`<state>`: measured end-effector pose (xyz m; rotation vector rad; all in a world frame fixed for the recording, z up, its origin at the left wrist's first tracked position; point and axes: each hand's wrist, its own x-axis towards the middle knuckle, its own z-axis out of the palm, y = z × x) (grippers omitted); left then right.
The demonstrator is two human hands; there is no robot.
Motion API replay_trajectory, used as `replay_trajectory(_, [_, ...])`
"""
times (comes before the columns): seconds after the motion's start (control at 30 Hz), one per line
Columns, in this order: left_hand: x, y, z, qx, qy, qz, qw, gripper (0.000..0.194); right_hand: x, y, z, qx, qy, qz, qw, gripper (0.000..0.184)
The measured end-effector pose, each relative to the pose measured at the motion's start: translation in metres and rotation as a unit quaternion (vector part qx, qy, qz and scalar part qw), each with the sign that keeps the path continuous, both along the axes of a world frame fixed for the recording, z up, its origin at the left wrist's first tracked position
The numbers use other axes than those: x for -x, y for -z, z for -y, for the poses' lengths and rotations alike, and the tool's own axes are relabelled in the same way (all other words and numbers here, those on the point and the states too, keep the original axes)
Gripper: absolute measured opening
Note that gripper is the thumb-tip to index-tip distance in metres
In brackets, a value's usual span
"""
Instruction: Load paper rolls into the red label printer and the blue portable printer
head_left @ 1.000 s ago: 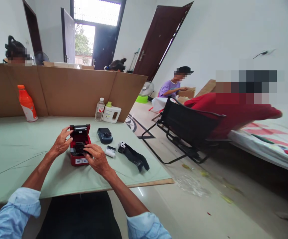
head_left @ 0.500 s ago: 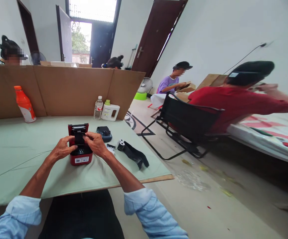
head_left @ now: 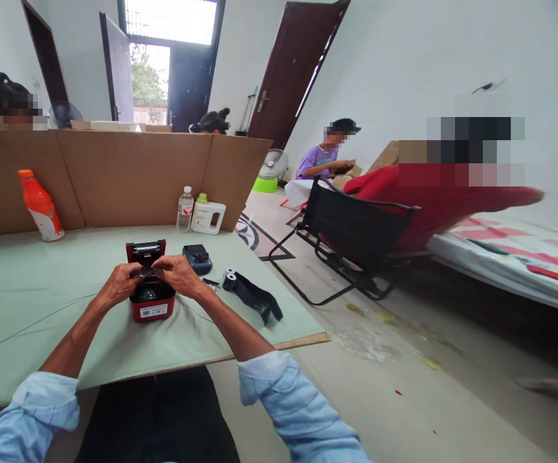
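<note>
A red-and-black label printer (head_left: 153, 308) stands on the green-covered table, lid raised at the back and a white sticker on its front. Above its open body, a small dark strip (head_left: 151, 272) spans the gap between my hands. My left hand (head_left: 123, 283) pinches its left end. At the other end, the fingers of my right hand (head_left: 178, 272) are closed on it. What the strip is exactly I cannot make out. A dark blue device (head_left: 197, 258) sits to the right of the printer. Beside it lies a roll with a long black band (head_left: 254, 297) trailing off.
Along the table's back runs a cardboard partition (head_left: 129, 180). Before it stand an orange bottle (head_left: 41, 209), a clear water bottle (head_left: 185, 210) and a white jug (head_left: 208, 217). To the right, a person in red sits on a black folding chair (head_left: 356, 238).
The dark strip, upright in front of the raised lid before, now lies flatter between my hands. My fingers have drawn closer over the printer. The view has shifted slightly right.
</note>
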<state>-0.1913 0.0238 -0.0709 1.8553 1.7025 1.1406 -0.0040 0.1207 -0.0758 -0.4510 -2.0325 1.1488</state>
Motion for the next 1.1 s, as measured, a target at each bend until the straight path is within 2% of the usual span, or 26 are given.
replay_trajectory(0.17, [0.002,-0.003,-0.003,-0.008,0.038,-0.004,0.999,0.024,0.003,-0.012,0.005,-0.018,0.032,-0.025,0.999,0.014])
replay_trajectory(0.37, [0.004,-0.014,-0.009,-0.035,0.011,-0.023,0.999,0.036,0.003,-0.039,0.003,-0.035,0.025,-0.067,0.997,0.011])
replay_trajectory(0.5, [-0.008,-0.038,-0.008,-0.035,-0.009,-0.041,0.998,0.038,-0.016,-0.049,-0.009,0.010,-0.009,-0.126,0.992,0.007])
replay_trajectory(0.63, [-0.043,-0.073,-0.020,-0.045,-0.003,-0.125,0.991,0.036,-0.063,-0.054,-0.029,0.047,0.008,-0.167,0.985,0.011])
replay_trajectory(0.77, [-0.093,-0.097,-0.067,-0.025,0.070,-0.232,0.970,0.034,-0.131,-0.049,-0.055,0.038,0.100,-0.179,0.978,0.016])
replay_trajectory(0.87, [-0.132,-0.099,-0.121,-0.027,0.119,-0.301,0.946,0.030,-0.180,-0.032,-0.074,0.037,0.192,-0.139,0.971,0.016])
replay_trajectory(1.0, [-0.179,-0.083,-0.189,-0.005,0.129,-0.375,0.918,0.025,-0.226,0.003,-0.099,0.058,0.272,-0.104,0.955,0.016])
replay_trajectory(1.1, [-0.206,-0.061,-0.223,0.023,0.136,-0.390,0.910,0.024,-0.244,0.031,-0.113,0.072,0.304,-0.088,0.946,0.017])
